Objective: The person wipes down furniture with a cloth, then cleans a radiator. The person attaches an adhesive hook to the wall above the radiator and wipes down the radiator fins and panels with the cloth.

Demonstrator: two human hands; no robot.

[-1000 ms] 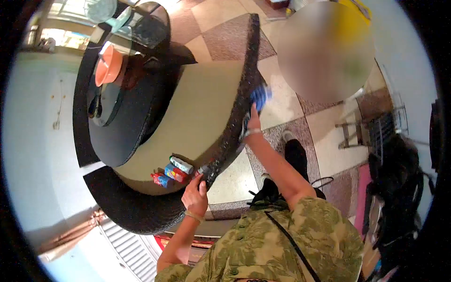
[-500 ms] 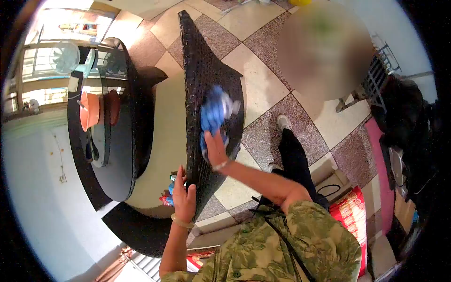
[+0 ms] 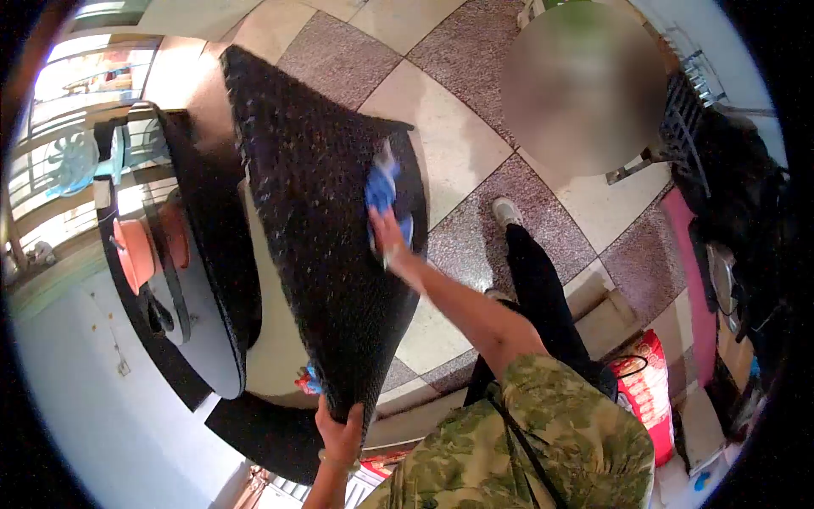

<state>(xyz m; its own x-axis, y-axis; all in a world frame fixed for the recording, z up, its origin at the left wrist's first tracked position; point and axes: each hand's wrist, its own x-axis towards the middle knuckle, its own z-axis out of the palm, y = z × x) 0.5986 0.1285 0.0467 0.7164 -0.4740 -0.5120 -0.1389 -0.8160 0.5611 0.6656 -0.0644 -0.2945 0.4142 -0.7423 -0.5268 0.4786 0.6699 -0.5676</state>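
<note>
A large black woven panel [image 3: 314,229] stands tilted in front of me, its textured face turned toward me. My left hand [image 3: 341,434] grips its near lower corner, the thumb on the front side and some fingers hidden behind the edge. Against the panel's face, toward its right side, my right hand [image 3: 388,237] holds a crumpled blue cloth [image 3: 381,191] with a pale end sticking up. Just behind the left edge, close to my left hand, a small red and blue item [image 3: 309,380] shows only in part.
To the left is a dark oval mirror-like surface [image 3: 212,339] showing an orange bowl [image 3: 136,254]. Checkered floor tiles [image 3: 458,127] lie beyond the panel. A red patterned bag [image 3: 646,394] sits at my right, near a pink strip [image 3: 691,280]. A blurred patch covers the upper right.
The panel has swung so its broad face shows more, its top moving left. My left hand, flat by the edge before, now grips the lower corner. The right hand stays on the cloth.
</note>
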